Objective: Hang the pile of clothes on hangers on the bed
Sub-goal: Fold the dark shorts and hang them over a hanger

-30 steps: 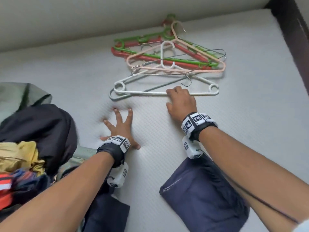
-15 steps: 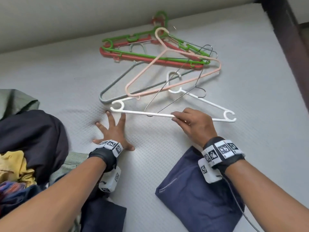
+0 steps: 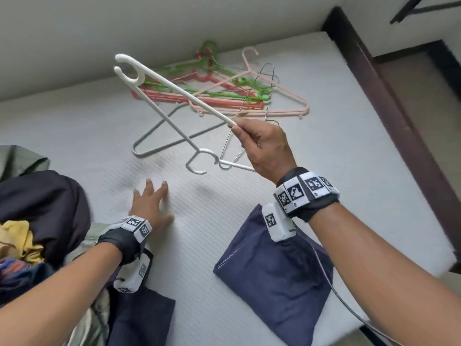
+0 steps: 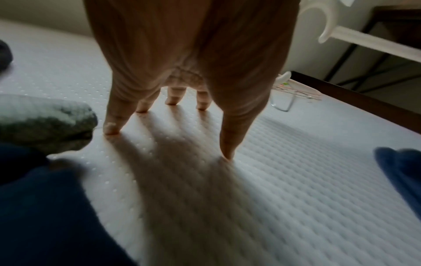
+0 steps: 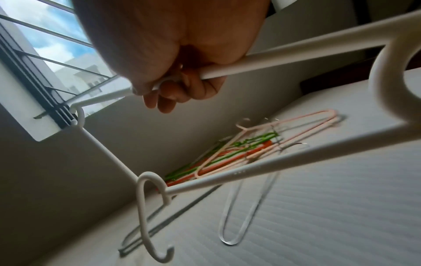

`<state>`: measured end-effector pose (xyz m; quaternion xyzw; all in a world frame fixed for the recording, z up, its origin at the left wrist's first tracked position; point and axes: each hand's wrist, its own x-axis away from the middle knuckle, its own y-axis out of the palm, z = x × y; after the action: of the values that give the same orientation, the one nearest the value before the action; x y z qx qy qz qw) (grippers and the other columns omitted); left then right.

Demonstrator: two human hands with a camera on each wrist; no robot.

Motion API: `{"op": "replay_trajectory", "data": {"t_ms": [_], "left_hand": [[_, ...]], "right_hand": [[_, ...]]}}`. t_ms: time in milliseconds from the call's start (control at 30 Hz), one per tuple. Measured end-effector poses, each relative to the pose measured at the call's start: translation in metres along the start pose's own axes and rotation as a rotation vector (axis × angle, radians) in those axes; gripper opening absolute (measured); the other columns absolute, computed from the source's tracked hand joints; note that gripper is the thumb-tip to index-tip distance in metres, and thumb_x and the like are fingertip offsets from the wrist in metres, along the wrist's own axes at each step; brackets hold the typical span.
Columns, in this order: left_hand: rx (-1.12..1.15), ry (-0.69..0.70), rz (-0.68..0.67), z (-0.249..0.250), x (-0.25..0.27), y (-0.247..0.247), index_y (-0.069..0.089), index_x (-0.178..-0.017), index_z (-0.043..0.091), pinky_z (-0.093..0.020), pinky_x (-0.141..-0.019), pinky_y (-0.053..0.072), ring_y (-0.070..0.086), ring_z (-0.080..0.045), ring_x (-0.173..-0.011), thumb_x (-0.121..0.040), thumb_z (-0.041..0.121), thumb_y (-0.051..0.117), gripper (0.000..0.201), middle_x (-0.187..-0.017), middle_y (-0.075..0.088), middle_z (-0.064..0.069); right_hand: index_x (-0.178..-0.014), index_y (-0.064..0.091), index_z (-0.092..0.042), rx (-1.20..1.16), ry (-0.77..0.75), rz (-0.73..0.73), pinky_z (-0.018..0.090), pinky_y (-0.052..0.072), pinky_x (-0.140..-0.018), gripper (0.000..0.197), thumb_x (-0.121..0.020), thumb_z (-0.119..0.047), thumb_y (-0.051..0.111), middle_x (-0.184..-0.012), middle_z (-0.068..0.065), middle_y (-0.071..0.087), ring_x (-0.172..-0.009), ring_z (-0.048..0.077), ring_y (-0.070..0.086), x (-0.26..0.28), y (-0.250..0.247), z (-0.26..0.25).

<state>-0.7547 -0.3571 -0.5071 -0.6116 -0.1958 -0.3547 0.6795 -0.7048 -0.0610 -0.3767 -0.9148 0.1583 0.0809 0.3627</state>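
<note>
A person's right hand [image 3: 265, 148] is gripping a white hanger [image 3: 174, 109], fingers curled round its bar, and holding it in the air above the bed [image 3: 336, 171], its hook [image 3: 199, 162] hanging downward. The left hand [image 3: 151, 204] is resting at seven o'clock from the hanger, fingers spread and straight, fingertips [image 4: 111, 128] pressing on the mattress and holding nothing. The pile of clothes [image 3: 37, 216] is lying at nine o'clock, a folded navy garment [image 3: 274, 283] at five o'clock, and the spare hangers [image 3: 224, 93] are lying at twelve o'clock by the wall
</note>
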Motion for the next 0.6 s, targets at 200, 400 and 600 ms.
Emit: {"op": "replay_trajectory", "data": {"t_ms": [200, 400, 600], "left_hand": [[0.045, 0.211, 0.108, 0.041, 0.050, 0.018, 0.049, -0.139, 0.027, -0.049, -0.106, 0.041, 0.039, -0.027, -0.135, -0.084, 0.037, 0.066, 0.058, -0.148, 0.040, -0.006], [0.004, 0.479, 0.158, 0.127, 0.075, 0.032, 0.058, -0.130, 0.026, -0.047, -0.101, 0.043, 0.044, -0.026, -0.128, -0.087, 0.036, 0.060, 0.043, -0.140, 0.052, -0.002], [-0.044, 0.655, 0.136, 0.207, 0.089, 0.055, 0.067, -0.111, 0.027, -0.045, -0.087, 0.049, 0.053, -0.026, -0.106, -0.079, 0.037, 0.052, 0.036, -0.115, 0.061, 0.006]], "right_hand": [[-0.102, 0.069, -0.021, -0.066, 0.319, 0.105, 0.027, 0.049, -0.055, 0.019, -0.105, -0.027, 0.051, -0.068, 0.001, 0.058, -0.056, 0.011, 0.052, 0.061, -0.056, 0.030], [-0.088, 0.059, -0.025, -0.216, 0.870, 0.526, 0.022, 0.046, -0.058, 0.027, -0.107, -0.026, 0.039, -0.078, 0.003, 0.068, -0.063, 0.013, 0.067, 0.165, -0.118, 0.082], [-0.091, 0.060, -0.015, -0.528, 1.359, 0.268, 0.026, 0.048, -0.062, 0.018, -0.103, -0.017, 0.047, -0.098, 0.014, 0.074, -0.077, 0.021, 0.065, 0.235, -0.100, 0.131]]}}
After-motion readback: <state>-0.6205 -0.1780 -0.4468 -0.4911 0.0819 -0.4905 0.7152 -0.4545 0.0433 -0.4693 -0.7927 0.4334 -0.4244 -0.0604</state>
